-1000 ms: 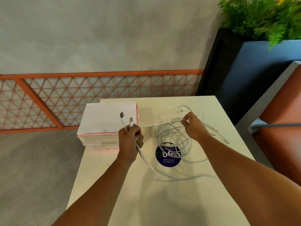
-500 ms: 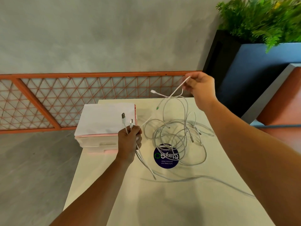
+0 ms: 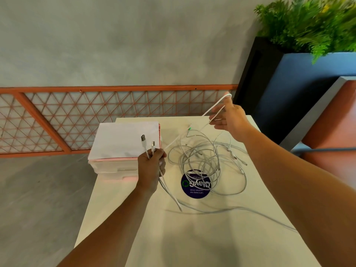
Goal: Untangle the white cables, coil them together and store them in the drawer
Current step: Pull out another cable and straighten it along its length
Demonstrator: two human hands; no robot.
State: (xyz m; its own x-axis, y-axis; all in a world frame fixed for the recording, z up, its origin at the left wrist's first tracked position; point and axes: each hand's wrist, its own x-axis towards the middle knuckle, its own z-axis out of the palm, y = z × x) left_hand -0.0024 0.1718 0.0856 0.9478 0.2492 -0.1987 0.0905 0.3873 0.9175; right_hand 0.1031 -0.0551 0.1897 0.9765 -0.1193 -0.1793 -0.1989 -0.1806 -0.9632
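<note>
My left hand (image 3: pixel 152 166), just left of the frame's centre, is fisted tight round two cable ends, whose plugs (image 3: pixel 143 139) stick up above my knuckles. My right hand (image 3: pixel 231 119) is raised at centre right. A strand is looped over its topmost finger and the other fingers (image 3: pixel 212 118) are loosely straight. I cannot tell whether I am pinching that strand or only hooking it. The rest of the cables (image 3: pixel 208 160) lie in a loose nest on the table (image 3: pixel 192 237) between my hands, partly over a round dark sticker (image 3: pixel 196 186), and one long tail runs off toward the lower right. The drawer box (image 3: pixel 113 166), with a sheet of paper (image 3: pixel 123 137) on top, stands at the table's left edge, just behind my left fist. Its drawer looks closed. I judge this to be the teasing-out stage, with no coiling begun. To do it well I should hold the left fist firm as an anchor and draw the hooked strand up and away slowly, watching where it crosses other loops. If the nest lifts with it I should stop and shake it loose, because pulling harder would cinch a knot. The free plugs in the nest may snag, so I would feed them through loops end first.
</note>
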